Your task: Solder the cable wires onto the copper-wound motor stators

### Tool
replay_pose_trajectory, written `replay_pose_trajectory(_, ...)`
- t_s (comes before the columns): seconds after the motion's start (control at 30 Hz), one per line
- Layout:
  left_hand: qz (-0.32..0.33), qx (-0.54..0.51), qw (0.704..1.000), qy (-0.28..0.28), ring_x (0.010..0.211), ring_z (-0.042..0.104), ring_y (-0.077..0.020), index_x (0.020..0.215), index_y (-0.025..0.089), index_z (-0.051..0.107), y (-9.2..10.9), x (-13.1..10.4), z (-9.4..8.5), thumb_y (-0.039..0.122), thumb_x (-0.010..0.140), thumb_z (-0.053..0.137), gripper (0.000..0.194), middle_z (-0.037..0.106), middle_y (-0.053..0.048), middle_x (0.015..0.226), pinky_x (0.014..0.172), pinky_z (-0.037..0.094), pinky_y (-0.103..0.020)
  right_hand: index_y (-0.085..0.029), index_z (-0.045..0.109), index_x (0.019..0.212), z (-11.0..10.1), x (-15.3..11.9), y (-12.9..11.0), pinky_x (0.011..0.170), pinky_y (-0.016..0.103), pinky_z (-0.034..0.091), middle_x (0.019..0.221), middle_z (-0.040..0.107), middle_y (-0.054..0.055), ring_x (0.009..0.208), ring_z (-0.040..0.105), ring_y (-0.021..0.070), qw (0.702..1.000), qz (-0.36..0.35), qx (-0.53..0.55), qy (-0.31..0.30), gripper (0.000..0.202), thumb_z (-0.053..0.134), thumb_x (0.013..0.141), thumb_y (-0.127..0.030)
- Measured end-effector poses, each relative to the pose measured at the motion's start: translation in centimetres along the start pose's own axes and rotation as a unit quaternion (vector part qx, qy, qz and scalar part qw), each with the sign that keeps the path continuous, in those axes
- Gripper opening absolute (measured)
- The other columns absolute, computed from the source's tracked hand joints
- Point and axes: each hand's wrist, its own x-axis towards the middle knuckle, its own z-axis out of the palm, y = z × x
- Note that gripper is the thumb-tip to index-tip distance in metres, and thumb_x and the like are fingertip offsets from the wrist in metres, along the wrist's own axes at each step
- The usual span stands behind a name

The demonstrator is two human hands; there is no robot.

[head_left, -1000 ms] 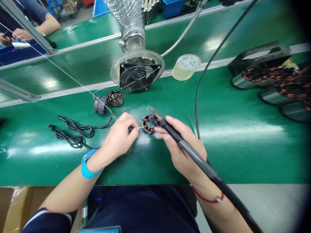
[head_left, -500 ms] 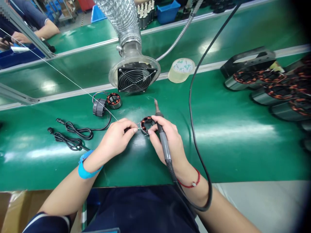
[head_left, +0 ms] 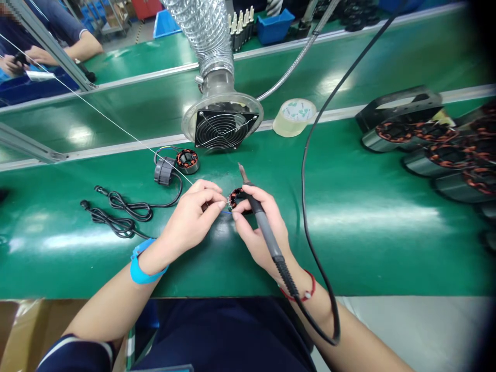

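Note:
My left hand (head_left: 199, 214) pinches the end of a thin silvery solder wire (head_left: 112, 121), which runs down from the upper left. A short blue lead (head_left: 226, 212) shows below those fingertips. My right hand (head_left: 253, 244) grips a soldering iron (head_left: 267, 230), its tip pointing up and away from me. The thumb and fingers of that same hand also steady a small motor stator (head_left: 233, 197) with copper windings. Fingers partly cover the stator, so its far side is hidden. Both hands meet at its left edge, close above the green bench (head_left: 209, 263).
A fume extractor fan (head_left: 222, 130) hangs ahead, beside a tape roll (head_left: 294, 118). Left of it sit another stator (head_left: 187, 161), a black motor housing (head_left: 164, 170) and coiled cables (head_left: 129, 206). Several larger stators (head_left: 445, 157) stand right. The iron's cord (head_left: 306, 170) crosses the bench. A co-worker's arm (head_left: 87, 46) shows upper left.
My left fingertips have come closer to the stator's left edge. The soldering iron has swung so its tip leans further left. A blue lead now shows, and the view has shifted slightly.

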Motion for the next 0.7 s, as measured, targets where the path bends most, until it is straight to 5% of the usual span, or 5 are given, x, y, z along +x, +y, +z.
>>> replay_pose_trajectory(0.3,0.129,0.106,0.986,-0.016,0.101,0.064,-0.0181,0.091,0.018,0.071,-0.1,-0.5,0.2,0.016,0.092,0.055,0.016,0.064,-0.01,0.116,0.087,0.054,-0.033,-0.026,0.047,0.122,0.0,0.7,-0.1,0.077,0.033,0.055,0.074,0.061,-0.007,0.072,0.064,0.013,0.994,0.02,0.11,-0.004,0.043,0.057,0.083,-0.014)
replay_pose_trajectory(0.5,0.103,0.107,0.989,-0.029,0.087,0.063,-0.0137,0.087,0.018,0.068,0.4,-0.6,-0.1,0.012,0.091,0.053,0.017,0.065,-0.005,0.099,0.078,0.053,-0.026,-0.026,0.047,0.124,-0.1,0.3,0.4,0.084,0.037,0.054,0.077,0.063,-0.006,0.074,0.064,0.0141,0.995,0.021,0.093,0.006,0.042,0.058,0.085,-0.017)
replay_pose_trajectory(0.7,0.02,0.024,0.999,-0.012,0.087,0.061,-0.0142,0.083,0.018,0.07,0.0,-0.1,0.1,0.013,0.088,0.057,0.014,0.062,-0.003,0.09,0.082,0.051,-0.028,-0.028,0.051,0.121,-1.5,0.5,0.6,0.098,0.045,0.047,0.093,0.074,0.0,0.104,0.066,0.0209,0.997,-0.03,-0.054,-0.043,0.038,0.051,0.087,-0.011)
